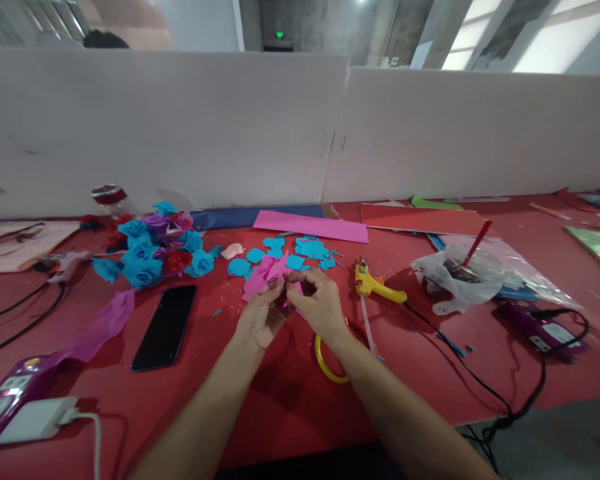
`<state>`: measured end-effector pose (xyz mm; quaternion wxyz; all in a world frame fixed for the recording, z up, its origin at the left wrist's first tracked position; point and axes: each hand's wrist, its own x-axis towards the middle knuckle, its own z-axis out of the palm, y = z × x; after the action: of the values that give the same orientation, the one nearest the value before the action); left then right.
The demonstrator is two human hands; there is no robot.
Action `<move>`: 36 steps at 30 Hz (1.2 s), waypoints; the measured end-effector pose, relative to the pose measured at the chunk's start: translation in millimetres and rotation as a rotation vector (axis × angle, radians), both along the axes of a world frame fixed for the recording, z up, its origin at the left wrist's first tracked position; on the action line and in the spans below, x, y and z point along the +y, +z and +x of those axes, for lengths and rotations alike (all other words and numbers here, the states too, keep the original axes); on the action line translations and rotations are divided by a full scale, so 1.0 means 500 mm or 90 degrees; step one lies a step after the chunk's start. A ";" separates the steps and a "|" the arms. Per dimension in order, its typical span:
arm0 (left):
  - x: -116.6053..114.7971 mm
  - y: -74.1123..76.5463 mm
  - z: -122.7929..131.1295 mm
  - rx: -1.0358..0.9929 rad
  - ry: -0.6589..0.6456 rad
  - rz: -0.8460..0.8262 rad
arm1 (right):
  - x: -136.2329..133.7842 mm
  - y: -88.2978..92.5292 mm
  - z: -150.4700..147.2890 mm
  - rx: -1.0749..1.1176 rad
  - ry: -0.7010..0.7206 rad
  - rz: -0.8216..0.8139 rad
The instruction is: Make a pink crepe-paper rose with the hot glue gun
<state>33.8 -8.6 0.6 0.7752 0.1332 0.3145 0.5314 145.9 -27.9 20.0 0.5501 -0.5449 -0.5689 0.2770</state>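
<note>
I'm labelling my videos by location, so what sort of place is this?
Probably a craft workshop: a bunch of artificial-looking flowers, blue cut-out pieces and a yellow glue gun share one red table.

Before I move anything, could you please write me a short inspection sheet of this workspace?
Surface: red table, small blue scraps on it.
Work things: pink piece, held; cut blue pieces beyond it; yellow glue gun to the right.
Clutter: black phone and paper-like flowers at left; clear cup with red straw in a plastic bag at right.
Hands: left hand and right hand close together, pinching the pink piece; exact grip partly hidden.
Cables: black cable from the glue gun toward the near right edge; white cable at lower left.
Surroundings: white partition behind the table; green lit sign beyond.
</note>
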 end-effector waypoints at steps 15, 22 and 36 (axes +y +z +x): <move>0.004 0.043 -0.012 -0.088 0.030 -0.134 | -0.023 -0.002 -0.009 -0.224 0.076 0.116; 0.005 0.042 -0.017 -0.104 0.041 -0.141 | -0.025 0.001 -0.009 -0.227 0.062 0.126; 0.000 0.054 -0.009 -0.107 0.063 -0.162 | -0.023 -0.003 -0.011 -0.224 0.059 0.121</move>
<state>29.4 -8.5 27.6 0.7821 -0.0268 0.3193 0.5344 140.6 -39.2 18.5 0.4781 -0.5038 -0.7042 0.1474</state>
